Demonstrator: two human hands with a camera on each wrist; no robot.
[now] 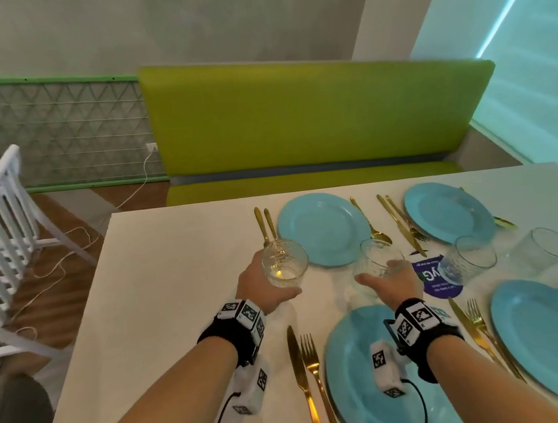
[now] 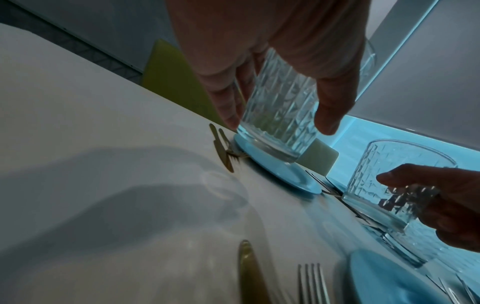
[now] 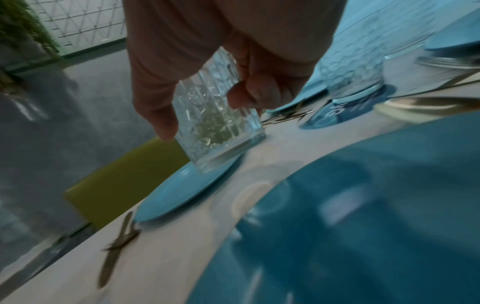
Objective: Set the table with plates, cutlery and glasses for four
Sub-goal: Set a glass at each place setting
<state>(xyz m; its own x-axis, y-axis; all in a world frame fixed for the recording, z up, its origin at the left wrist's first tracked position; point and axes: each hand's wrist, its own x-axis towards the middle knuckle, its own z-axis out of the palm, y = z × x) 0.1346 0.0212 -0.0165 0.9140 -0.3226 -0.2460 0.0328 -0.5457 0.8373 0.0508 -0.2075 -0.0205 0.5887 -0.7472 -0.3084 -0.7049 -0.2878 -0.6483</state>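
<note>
Two cut-pattern tumblers are held above the white table (image 1: 174,274). My left hand (image 1: 271,282) grips one glass (image 1: 285,264) from its side, just left of the far-left blue plate (image 1: 322,229). In the left wrist view my left hand (image 2: 279,123) has fingers and thumb round this glass (image 2: 278,111). My right hand (image 1: 390,280) grips the second glass (image 1: 376,261) between the far-left plate and the near-left plate (image 1: 358,392). In the right wrist view my right hand (image 3: 207,114) wraps that glass (image 3: 218,127).
Two more glasses (image 1: 470,258) (image 1: 543,250) stand at the centre right, one by a purple coaster (image 1: 438,279). Blue plates (image 1: 450,212) (image 1: 553,344) lie on the right. Gold cutlery (image 1: 309,380) flanks each plate. Behind are a green bench (image 1: 312,114) and a white chair (image 1: 0,223).
</note>
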